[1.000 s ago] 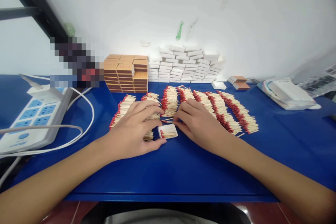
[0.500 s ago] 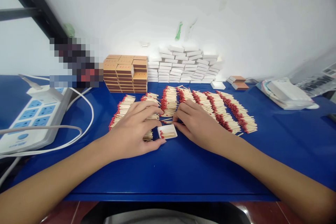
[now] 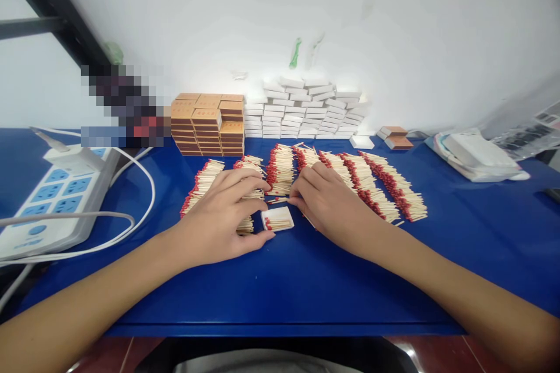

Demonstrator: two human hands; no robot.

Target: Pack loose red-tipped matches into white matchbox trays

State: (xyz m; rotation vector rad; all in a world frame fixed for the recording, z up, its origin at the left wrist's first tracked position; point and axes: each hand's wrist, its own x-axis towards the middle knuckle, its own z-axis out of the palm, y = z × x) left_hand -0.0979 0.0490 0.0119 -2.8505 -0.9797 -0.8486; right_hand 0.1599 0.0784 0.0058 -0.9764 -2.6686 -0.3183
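Observation:
My left hand (image 3: 223, 210) reaches around the left end of a small white matchbox tray (image 3: 286, 226), its thumb and index finger at the tray's near and far sides. Several red-tipped matches lie side by side in the tray, heads to the left. Just beyond the tray, my right hand (image 3: 326, 204) has its fingertips pinched at the tail ends of loose matches (image 3: 277, 201). Rows of matches (image 3: 280, 169) fan out behind both hands, and my left hand partly hides the rows on its side.
Orange-brown matchboxes (image 3: 207, 122) are stacked against the wall, with piled white trays (image 3: 301, 111) beside them. Two matchboxes (image 3: 396, 137) and a white packet (image 3: 479, 154) lie to the right. A power strip (image 3: 56, 198) with looping white cables occupies the left of the blue table (image 3: 280, 285).
My right fingers have shifted slightly at the loose matches, and a matchstick now shows below that hand. My left hand stays at the tray.

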